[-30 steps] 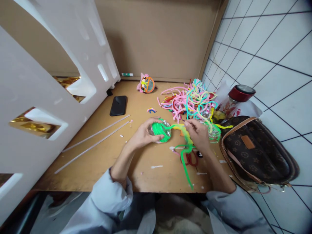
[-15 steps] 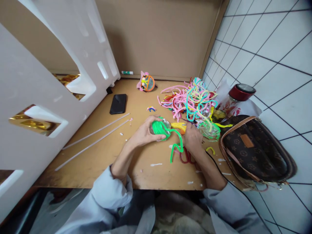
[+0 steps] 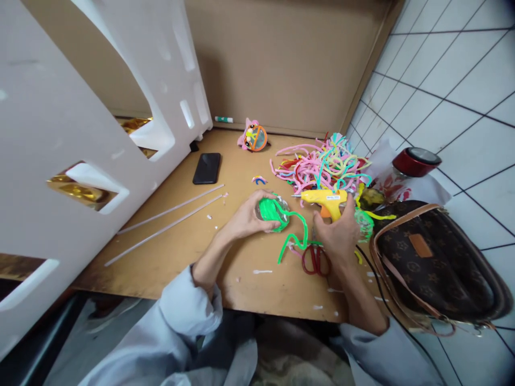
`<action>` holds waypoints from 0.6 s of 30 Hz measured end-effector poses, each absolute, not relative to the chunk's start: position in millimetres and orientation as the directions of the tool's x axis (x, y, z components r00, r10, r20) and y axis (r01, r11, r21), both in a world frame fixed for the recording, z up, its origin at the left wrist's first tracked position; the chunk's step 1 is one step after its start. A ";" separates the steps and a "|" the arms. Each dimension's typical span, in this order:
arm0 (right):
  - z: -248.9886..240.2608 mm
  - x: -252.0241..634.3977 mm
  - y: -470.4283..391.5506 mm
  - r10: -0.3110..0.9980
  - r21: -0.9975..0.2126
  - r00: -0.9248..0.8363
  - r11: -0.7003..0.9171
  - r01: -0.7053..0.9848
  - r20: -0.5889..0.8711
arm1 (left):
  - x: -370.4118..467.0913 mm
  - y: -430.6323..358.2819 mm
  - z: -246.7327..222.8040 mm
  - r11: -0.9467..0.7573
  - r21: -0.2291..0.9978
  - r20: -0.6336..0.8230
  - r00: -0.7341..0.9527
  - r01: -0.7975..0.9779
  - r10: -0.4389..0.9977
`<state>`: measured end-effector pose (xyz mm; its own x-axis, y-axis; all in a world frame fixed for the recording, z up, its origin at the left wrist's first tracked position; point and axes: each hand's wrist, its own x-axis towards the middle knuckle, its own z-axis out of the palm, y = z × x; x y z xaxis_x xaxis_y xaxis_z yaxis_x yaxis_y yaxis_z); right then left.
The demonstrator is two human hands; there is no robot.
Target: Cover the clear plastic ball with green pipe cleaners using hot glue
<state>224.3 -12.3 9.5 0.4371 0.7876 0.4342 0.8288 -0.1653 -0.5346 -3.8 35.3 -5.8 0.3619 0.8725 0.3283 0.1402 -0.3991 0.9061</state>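
My left hand (image 3: 251,215) is closed around a rounded clear object wrapped in green pipe cleaner (image 3: 273,213), whose loose green end trails right and down onto the table. My right hand (image 3: 338,231) is at the handle of a yellow glue gun (image 3: 325,198), its thumb and fingers apart on either side. The gun's nozzle points left, above and to the right of the green-wrapped object. Red-handled scissors (image 3: 316,261) lie beside my right wrist, with their blades partly hidden. Another green-wound piece (image 3: 364,224) shows just right of my right hand.
A pile of pipe cleaners (image 3: 317,163) lies behind the gun. At right are a red-lidded bottle (image 3: 416,162) and a brown bag (image 3: 438,262). A phone (image 3: 206,168), two white sticks (image 3: 164,229) and a pink-eared figure (image 3: 254,136) are farther left. A black cord runs past my right wrist.
The yellow glue gun has come up and turned into fuller view at my right hand, which has opened wider. The scissors are more exposed. The whole view has shifted slightly.
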 end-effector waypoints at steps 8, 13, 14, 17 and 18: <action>1.7 224.5 -14.3 0.750 -0.516 0.377 -0.057 0.855 0.542 | -3.1 32.8 1.0 -0.295 0.948 0.243 0.333 0.115 0.911; -0.9 226.7 -14.1 0.731 -0.472 0.316 0.009 0.882 0.605 | -3.5 31.7 4.9 -0.230 0.966 0.175 0.349 0.121 0.921; -1.4 226.9 -14.2 0.729 -0.461 0.303 0.019 0.887 0.614 | -3.5 31.7 5.2 -0.232 0.965 0.177 0.350 0.124 0.920; -3.1 226.5 -14.6 0.728 -0.430 0.271 0.037 0.902 0.630 | -3.3 31.9 5.4 -0.225 0.968 0.172 0.360 0.110 0.917; -3.8 226.2 -14.8 0.726 -0.422 0.260 0.046 0.905 0.636 | -3.1 32.0 5.5 -0.225 0.969 0.174 0.359 0.105 0.917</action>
<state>226.2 -14.8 -3.8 0.2601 0.7262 0.6364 0.9054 0.0456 -0.4221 -3.1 32.0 5.5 0.3593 0.9169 0.1736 0.1049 -0.2245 0.9688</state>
